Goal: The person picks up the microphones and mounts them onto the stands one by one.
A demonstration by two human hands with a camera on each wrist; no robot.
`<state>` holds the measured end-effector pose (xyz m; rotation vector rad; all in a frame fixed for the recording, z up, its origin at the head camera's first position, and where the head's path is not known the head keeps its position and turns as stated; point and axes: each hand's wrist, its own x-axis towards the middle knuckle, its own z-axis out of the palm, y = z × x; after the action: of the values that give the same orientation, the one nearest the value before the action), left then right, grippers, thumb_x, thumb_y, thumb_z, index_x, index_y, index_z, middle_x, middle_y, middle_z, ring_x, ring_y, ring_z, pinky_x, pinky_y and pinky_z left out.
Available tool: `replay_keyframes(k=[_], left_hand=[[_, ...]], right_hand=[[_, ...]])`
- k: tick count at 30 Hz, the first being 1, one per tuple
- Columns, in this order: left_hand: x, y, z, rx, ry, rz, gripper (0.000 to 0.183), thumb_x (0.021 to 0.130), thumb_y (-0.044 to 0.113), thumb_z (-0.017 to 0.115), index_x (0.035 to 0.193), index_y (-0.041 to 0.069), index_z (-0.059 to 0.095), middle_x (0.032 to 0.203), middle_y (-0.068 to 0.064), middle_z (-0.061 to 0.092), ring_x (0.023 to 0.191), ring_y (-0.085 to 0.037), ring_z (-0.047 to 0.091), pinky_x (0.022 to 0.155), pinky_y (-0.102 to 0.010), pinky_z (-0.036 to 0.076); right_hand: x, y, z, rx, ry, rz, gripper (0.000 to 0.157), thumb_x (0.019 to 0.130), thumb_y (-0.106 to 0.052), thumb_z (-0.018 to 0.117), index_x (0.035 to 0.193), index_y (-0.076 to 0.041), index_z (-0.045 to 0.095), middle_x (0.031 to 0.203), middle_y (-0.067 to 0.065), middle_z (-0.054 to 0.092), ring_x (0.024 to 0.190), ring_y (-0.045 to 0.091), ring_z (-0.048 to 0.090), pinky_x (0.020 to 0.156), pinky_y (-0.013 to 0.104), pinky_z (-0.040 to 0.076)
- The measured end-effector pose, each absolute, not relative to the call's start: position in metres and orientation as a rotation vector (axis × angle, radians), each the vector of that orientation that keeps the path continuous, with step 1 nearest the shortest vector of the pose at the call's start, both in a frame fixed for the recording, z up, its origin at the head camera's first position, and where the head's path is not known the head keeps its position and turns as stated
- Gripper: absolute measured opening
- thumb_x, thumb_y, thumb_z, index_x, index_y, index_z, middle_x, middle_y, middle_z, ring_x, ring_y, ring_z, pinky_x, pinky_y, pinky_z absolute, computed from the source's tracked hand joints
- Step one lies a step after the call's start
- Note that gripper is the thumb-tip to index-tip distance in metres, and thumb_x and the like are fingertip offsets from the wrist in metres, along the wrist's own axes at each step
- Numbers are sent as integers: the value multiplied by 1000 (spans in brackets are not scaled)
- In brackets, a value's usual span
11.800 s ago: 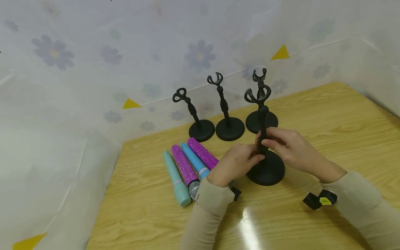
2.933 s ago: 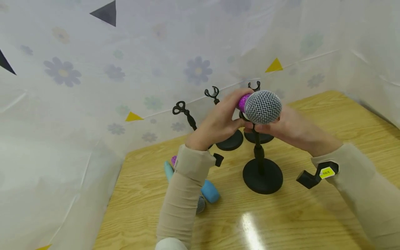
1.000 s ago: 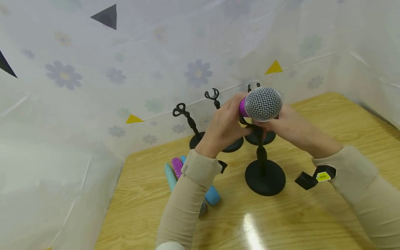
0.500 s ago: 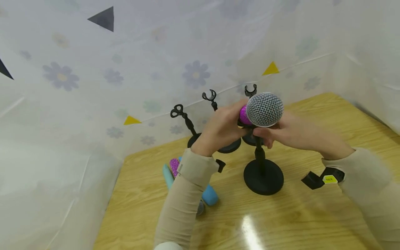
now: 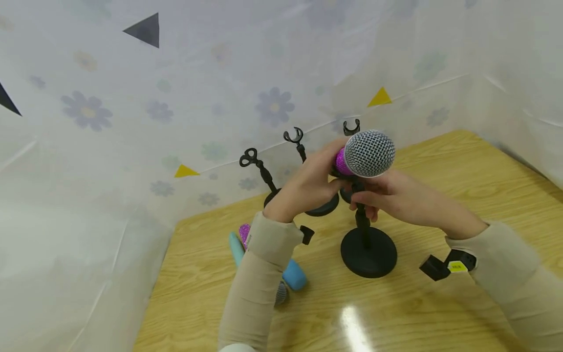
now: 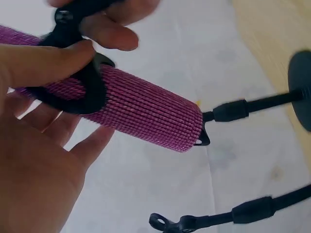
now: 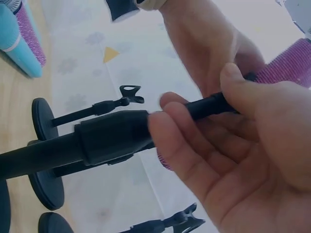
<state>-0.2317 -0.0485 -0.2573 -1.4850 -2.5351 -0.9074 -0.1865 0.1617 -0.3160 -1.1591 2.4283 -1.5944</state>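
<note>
The left hand (image 5: 310, 182) grasps a purple, glitter-covered microphone with a silver mesh head (image 5: 370, 153), its thumb lying over the black clip that wraps the handle and its fingers under the barrel. The right hand (image 5: 398, 198) has thumb and fingers curled round the neck of the black stand with a round base (image 5: 367, 252), just below that clip. The microphone sits tilted in the clip at the top of the stand, mesh end towards the wearer (the left wrist view shows the handle's tail pointing away). The stand's base rests flat on the light wood-grain table (image 5: 198, 278).

Beneath the left beige sleeve (image 5: 252, 293), partly hidden by it, lie a pale teal microphone (image 5: 236, 248), a second purple glitter microphone (image 5: 244, 231) and a bright blue microphone (image 5: 295, 275). Farther back, three more black stands (image 5: 266, 174) stand in a row, open clips raised, near the white flower-printed sheet (image 5: 184, 73) (yellow and dark triangles mark it).
</note>
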Motion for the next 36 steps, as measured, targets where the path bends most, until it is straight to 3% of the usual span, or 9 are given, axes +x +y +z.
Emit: replay_keyframes(k=[4, 11, 18, 23, 36], left_hand=[[-222, -55, -263, -1435, -2451, -1088, 58, 97, 5, 62, 151, 7, 41, 151, -10, 49, 143, -17, 46, 121, -27, 36], [-212, -35, -277, -1310, -2333, -1125, 62, 91, 18, 77, 143, 4, 46, 131, -9, 62, 117, -15, 61, 101, -20, 50], [-218, -31, -276, -1384, -2313, -1043, 47, 96, 8, 67, 140, 1, 50, 136, -12, 61, 128, -18, 58, 111, -18, 42], [-222, -32, -275, -1482, -2269, -1051, 42, 96, 3, 65, 136, -4, 53, 134, -17, 63, 127, -23, 60, 111, -18, 43], [-223, -29, -273, -1497, -2345, -1066, 52, 95, 5, 68, 142, -1, 49, 141, -15, 58, 135, -21, 54, 117, -18, 37]], right_hand=[[-185, 160, -322, -1201, 2533, -1587, 16, 104, -7, 52, 119, -8, 60, 91, 4, 66, 63, 12, 61, 59, 28, 57], [-180, 157, -332, -1203, 2641, -1684, 17, 102, -3, 55, 115, -13, 61, 88, 1, 67, 58, 9, 59, 54, 27, 54], [-183, 156, -338, -1345, 2680, -1674, 15, 99, 4, 57, 105, -10, 61, 83, 0, 67, 54, 4, 55, 50, 22, 51], [-185, 156, -341, -1424, 2677, -1664, 17, 99, 6, 56, 106, -9, 58, 83, -1, 65, 53, 4, 53, 50, 20, 49], [-180, 162, -337, -1286, 2632, -1678, 13, 100, 2, 56, 107, -8, 58, 85, 3, 68, 64, 12, 62, 53, 28, 56]])
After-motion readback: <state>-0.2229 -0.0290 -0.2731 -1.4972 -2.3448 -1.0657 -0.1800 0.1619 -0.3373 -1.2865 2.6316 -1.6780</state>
